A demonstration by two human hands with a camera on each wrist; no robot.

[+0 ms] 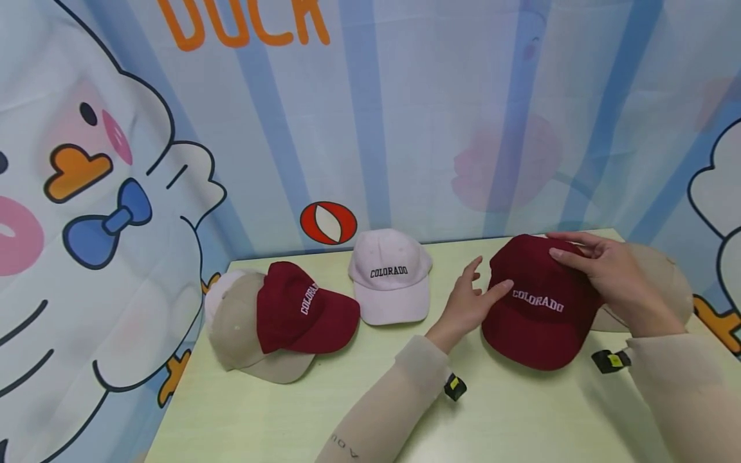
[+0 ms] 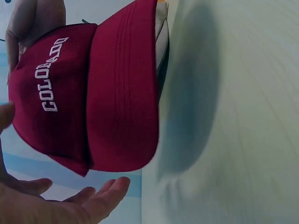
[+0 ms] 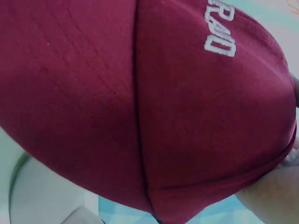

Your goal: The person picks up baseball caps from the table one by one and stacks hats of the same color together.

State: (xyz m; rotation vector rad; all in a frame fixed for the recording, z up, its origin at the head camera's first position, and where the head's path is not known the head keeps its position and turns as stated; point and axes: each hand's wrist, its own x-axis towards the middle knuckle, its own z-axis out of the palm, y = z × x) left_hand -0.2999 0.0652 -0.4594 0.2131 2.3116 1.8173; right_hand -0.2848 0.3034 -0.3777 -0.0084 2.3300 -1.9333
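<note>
Head high — wrists close on maroon cap [image 1: 538, 302]

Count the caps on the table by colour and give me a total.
Dark red caps: 2, one under both hands, one on the left stack
Beige caps: 2, one under the left red cap, one beneath the right red cap
Pale pink caps: 1
Total: 5

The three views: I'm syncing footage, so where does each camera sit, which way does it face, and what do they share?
Head: above, looking down at table; both hands and sleeves show.
Left wrist: by left hand, facing dark red cap; palm shows.
Right wrist: under right hand, close on the cap's crown; skin at edge.
Shared: the same cap in all three.
</note>
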